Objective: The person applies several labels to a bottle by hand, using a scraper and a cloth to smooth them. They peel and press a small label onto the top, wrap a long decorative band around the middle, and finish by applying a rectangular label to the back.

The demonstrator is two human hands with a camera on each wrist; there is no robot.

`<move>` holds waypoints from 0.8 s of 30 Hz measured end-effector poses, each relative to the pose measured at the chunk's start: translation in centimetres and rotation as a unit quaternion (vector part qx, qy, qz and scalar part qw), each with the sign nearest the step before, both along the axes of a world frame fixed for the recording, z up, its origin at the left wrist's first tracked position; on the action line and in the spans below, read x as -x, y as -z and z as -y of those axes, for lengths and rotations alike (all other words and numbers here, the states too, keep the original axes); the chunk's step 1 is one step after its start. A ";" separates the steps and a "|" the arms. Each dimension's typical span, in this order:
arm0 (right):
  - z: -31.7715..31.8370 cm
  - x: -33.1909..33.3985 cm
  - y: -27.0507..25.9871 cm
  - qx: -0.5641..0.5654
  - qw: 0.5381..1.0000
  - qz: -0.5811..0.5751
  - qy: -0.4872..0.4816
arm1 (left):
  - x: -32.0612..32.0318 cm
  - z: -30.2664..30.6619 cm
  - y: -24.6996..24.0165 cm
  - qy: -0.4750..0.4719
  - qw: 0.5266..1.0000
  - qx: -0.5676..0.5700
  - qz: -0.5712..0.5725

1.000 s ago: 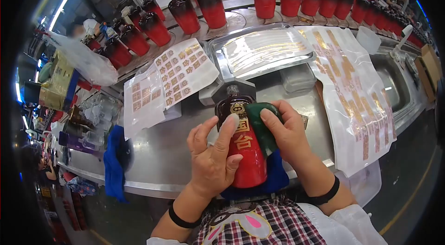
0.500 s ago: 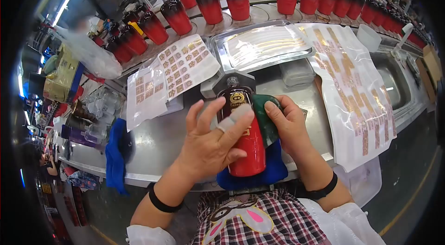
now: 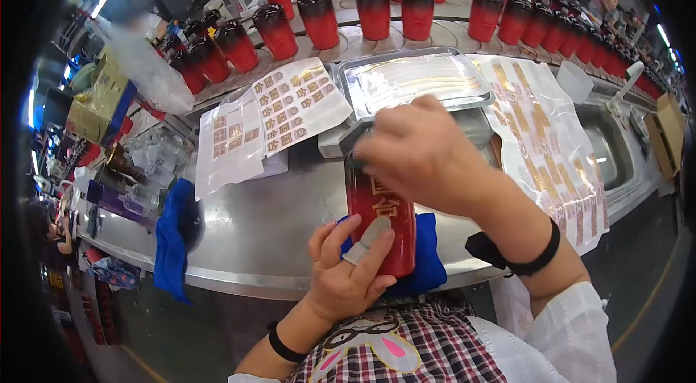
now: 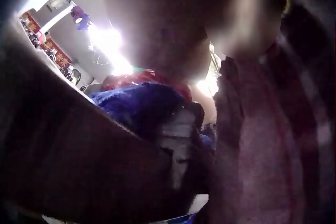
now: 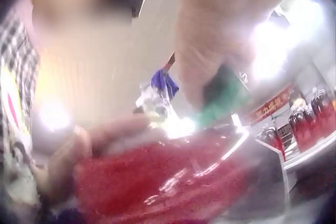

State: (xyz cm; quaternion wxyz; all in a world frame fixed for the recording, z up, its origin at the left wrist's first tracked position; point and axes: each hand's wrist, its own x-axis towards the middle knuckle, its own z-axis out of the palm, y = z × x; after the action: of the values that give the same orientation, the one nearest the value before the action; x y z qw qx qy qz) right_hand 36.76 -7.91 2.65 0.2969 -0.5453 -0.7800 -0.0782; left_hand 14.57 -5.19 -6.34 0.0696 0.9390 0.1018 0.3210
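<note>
A glossy red bottle (image 3: 403, 238), dark towards its neck, lies in front of the person on a blue cloth (image 3: 429, 263), with gold characters down its face. The left hand (image 3: 337, 278) rests at its lower end; the index finger, in a pale finger cover, lies extended against the front. Over the upper part reaches the right hand (image 3: 428, 155), blurred, hiding the neck and upper characters. Its bent fingers pinch a green flexible pad (image 5: 226, 100), close over the bottle in the right wrist view. Mostly dark, the left wrist view shows part of the cloth.
Beyond the bottle lie a sheet of gold character stickers (image 3: 297, 104) and a metal tray (image 3: 491, 102) with gold strips. To the right are a long sticker sheet (image 3: 518, 136) and a sink (image 3: 607, 165). Several red-black bottles (image 3: 319, 24) stand on the curved conveyor.
The right hand has moved left from the bottle's right side, across its upper part, with the green pad. The left hand has dropped from the middle to the lower end.
</note>
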 end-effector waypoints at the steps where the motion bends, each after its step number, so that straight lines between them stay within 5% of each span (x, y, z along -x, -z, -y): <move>1: 0.8 1.0 -0.4 0.030 0.998 0.038 -0.031 | 0.1 0.2 0.3 -0.005 1.000 0.008 0.017; 3: 1.9 2.5 -0.3 0.094 0.988 0.024 -0.124 | 0.4 0.5 0.9 -0.015 0.998 0.026 0.050; 6: -0.5 -0.1 0.1 0.172 0.976 -0.067 -0.115 | 0.9 0.7 1.4 0.009 0.999 0.024 0.037; 8: -2.3 -1.8 1.9 -0.003 0.991 -0.130 0.017 | 1.0 0.4 1.3 0.013 0.999 0.024 0.038; 10: -0.6 -1.5 1.7 -0.134 0.985 0.028 0.102 | 1.0 0.3 1.4 0.012 0.998 0.031 0.043; 12: 2.7 1.0 2.0 -0.065 0.997 0.033 -0.004 | 1.1 0.3 1.4 0.009 0.998 0.031 0.045; 14: 5.3 2.6 2.1 0.040 0.987 -0.127 -0.091 | 1.3 0.0 1.0 0.023 0.999 0.017 0.035; 18: 5.4 -0.2 5.7 0.017 0.910 -0.375 0.175 | 0.5 -1.7 -1.6 0.103 0.993 -0.032 -0.036; 20: 6.1 0.2 6.2 0.048 0.788 -0.589 0.176 | -0.7 -3.0 -3.0 0.137 0.984 -0.072 -0.085; 24: 6.9 0.8 7.4 0.036 0.772 -0.614 0.162 | -2.0 -5.2 -4.3 0.154 0.973 -0.103 -0.141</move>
State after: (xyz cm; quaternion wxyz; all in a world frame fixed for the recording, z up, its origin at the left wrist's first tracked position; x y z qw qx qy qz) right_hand 35.96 -14.84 -4.78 0.6755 -0.6063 -0.3341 0.2541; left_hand 16.54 0.06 -2.01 0.0056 0.9813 -0.0685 0.1800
